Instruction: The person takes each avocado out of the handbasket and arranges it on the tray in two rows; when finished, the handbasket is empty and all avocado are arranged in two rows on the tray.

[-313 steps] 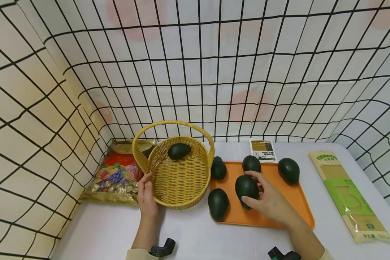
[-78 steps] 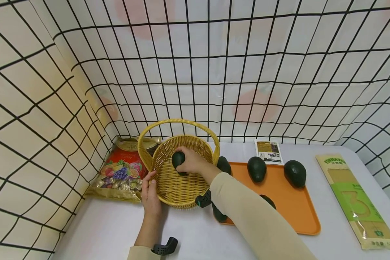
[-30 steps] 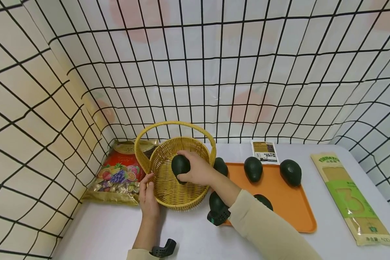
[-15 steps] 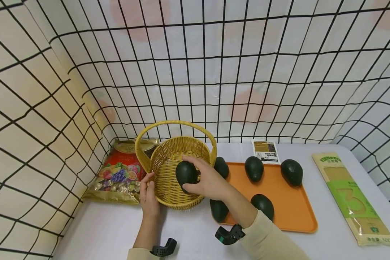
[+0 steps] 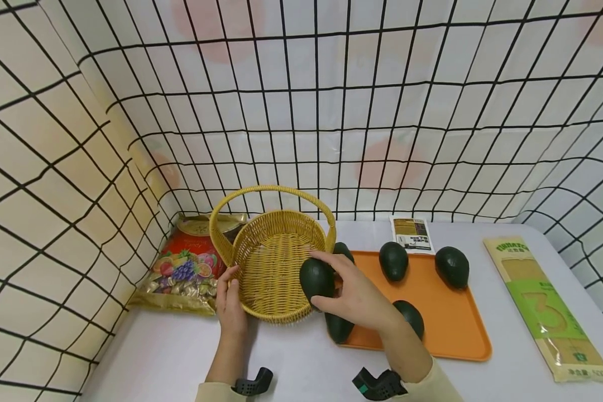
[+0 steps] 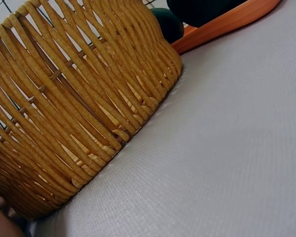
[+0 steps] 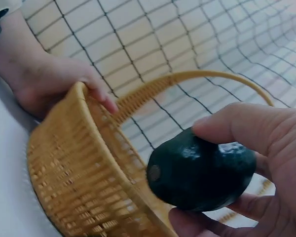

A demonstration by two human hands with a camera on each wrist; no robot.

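My right hand (image 5: 357,293) grips a dark green avocado (image 5: 316,279) between thumb and fingers, above the right rim of the yellow wicker basket (image 5: 273,279). In the right wrist view the avocado (image 7: 197,173) hangs beside the basket's rim, its stem end facing left. My left hand (image 5: 231,310) holds the basket's left rim, fingertips hooked over the edge. The basket's woven bottom shows, and its handle stands upright. On and along the orange tray (image 5: 432,324) lie several more avocados (image 5: 452,268); two by its left edge are partly hidden by the right hand and held avocado.
A red and gold candy bag (image 5: 188,268) lies left of the basket. Behind the tray is a small printed packet (image 5: 412,234). A long pasta pack (image 5: 548,307) lies to the tray's right. Black-lined white cloth (image 5: 301,111) walls the back and sides.
My right hand has lifted the avocado out of the basket's middle and carried it right and nearer, to above the rim. The left hand keeps its hold on the basket.
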